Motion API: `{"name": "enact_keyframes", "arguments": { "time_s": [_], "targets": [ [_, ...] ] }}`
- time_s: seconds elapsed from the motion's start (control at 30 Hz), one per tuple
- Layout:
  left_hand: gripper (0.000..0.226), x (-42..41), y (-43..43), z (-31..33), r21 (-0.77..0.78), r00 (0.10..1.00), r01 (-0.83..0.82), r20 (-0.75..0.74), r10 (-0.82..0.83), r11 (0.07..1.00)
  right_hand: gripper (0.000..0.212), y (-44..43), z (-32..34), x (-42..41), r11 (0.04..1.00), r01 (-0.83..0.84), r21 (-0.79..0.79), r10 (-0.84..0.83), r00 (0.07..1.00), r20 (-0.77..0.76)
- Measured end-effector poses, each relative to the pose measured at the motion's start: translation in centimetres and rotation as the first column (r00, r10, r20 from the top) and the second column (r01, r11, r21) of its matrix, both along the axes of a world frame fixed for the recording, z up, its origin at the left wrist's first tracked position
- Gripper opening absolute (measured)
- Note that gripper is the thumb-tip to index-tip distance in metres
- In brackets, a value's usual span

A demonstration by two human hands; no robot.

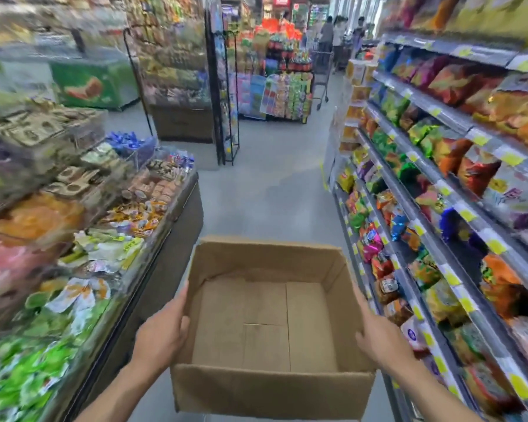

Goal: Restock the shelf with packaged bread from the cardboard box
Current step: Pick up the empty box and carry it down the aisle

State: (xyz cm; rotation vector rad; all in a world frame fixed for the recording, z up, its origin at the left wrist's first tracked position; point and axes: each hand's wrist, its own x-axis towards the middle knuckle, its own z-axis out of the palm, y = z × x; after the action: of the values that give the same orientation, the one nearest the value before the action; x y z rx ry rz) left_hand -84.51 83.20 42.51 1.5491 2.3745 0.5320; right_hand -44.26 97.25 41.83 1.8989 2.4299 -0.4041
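An open brown cardboard box point(269, 388) is held level in front of me, low in the middle of the view. Its inside shows only bare cardboard flaps. My left hand point(162, 330) grips the box's left wall. My right hand point(378, 336) grips its right wall. To the left, a low tiered display shelf point(177, 205) carries packaged bread and baked goods point(153, 190) in clear and coloured wrappers; that side is motion-blurred.
On the right, a tall shelf unit point(457, 208) with yellow price tags holds snack bags. A grey floor aisle point(265, 184) runs ahead between both sides. A black wire rack point(223, 102) and a drinks display point(287, 86) stand further on. People stand far back.
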Motion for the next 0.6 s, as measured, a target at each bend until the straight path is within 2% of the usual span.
{"name": "enact_keyframes", "arguments": {
  "time_s": [0.13,0.3,0.6],
  "targets": [
    [0.082,-4.7,6.9,-1.0,-0.015,0.997,-0.067,0.031,0.067,0.998,0.111,9.3,-0.4,-5.6,0.998,-0.056,-0.007,0.056,0.998,-0.022],
    [0.087,-10.8,17.8,-1.3,-0.029,0.997,-0.076,0.02,0.077,0.997,0.105,20.2,0.4,-12.3,0.997,-0.081,0.006,0.08,0.996,0.026],
    [0.088,-19.4,40.0,0.1,-0.052,1.0,0.006,-0.004,-0.006,0.999,0.101,38.4,2.0,-19.1,1.0,0.019,0.011,-0.019,1.0,0.013]
  ]
}}
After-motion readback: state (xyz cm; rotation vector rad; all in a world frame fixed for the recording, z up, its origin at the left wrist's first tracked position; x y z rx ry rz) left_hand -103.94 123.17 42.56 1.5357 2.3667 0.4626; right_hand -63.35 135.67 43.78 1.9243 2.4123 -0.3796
